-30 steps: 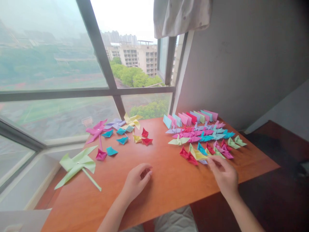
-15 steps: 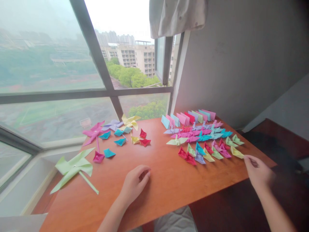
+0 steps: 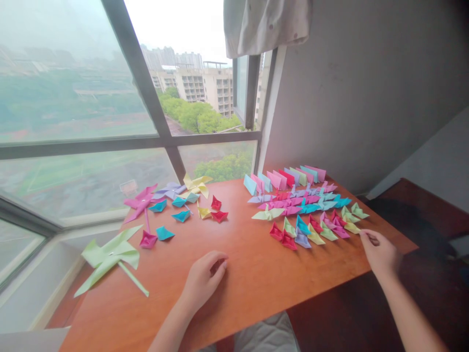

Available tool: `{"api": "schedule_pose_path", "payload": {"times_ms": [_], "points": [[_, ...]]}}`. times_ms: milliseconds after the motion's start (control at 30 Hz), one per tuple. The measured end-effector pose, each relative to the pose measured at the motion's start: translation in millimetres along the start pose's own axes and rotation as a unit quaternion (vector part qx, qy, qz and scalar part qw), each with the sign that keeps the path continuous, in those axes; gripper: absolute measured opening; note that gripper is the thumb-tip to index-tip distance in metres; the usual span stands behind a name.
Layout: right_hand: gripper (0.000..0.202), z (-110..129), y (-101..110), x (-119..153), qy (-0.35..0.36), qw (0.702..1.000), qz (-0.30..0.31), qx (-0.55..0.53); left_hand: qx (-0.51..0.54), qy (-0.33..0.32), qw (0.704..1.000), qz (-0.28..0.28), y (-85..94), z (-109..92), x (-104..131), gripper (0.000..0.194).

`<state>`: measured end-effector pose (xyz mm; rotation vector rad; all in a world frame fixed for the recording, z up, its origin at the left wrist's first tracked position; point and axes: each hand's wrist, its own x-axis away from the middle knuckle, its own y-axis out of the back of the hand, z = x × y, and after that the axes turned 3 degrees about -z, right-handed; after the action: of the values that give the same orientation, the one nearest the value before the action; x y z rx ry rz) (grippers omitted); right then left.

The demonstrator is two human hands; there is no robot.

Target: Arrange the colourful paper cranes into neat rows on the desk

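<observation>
Clock read from the middle of the table, 12 toward the window.

Left hand, 7 o'clock: lay loosely curled on the smooth, reddish-brown wooden table, thumb slightly apart from forefinger; nothing seen in it. No shift there over the last second.

Right hand, 3 to 4 o'clock: thumb and forefinger closed on the right tip of the yellow boat. One second earlier the boat was pinched above the middle of the boat group; by half a second it had crossed to the right end; now it sat tucked in closer below a pale green boat. Contact between the two could not be told. Judged: the move for this boat was all but complete, with release not yet made.

Neighbouring red boats and lilac boat: creased matte paper, pointed ends. Green pinwheel, 9 o'clock: broad curled blades, straight paper stick. Teal boats, 10 o'clock: scattered, well apart from the main group. Paper cranes, 2 o'clock: sharp-winged, packed in rows. Farther, folded cards: flat-faced, standing in line. Farthest: dark, rigid window frame.
</observation>
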<state>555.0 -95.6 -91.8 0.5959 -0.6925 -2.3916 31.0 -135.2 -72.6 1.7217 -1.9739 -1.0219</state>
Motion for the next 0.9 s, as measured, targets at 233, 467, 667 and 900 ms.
{"api": "schedule_pose_path", "payload": {"times_ms": [233,467,667,900], "points": [[0.026,-7,-1,2,0.049,0.999,0.001,0.009,0.003,0.001,1.000,0.002,0.1,0,0,0.016],[0.041,7,-4,20,0.148,0.985,-0.073,0.049,0.010,0.010,1.000,0.002,2.8,-6,-1,0.017],[0.037,63,-25,82,0.234,0.970,0.044,-0.046,0.038,0.038,0.998,-0.016,3.2,-9,-3,0.019],[0.019,121,-61,183,0.343,0.892,0.246,-0.161,-0.090,0.097,0.984,-0.118,37.4,22,-12,0.025]]}}
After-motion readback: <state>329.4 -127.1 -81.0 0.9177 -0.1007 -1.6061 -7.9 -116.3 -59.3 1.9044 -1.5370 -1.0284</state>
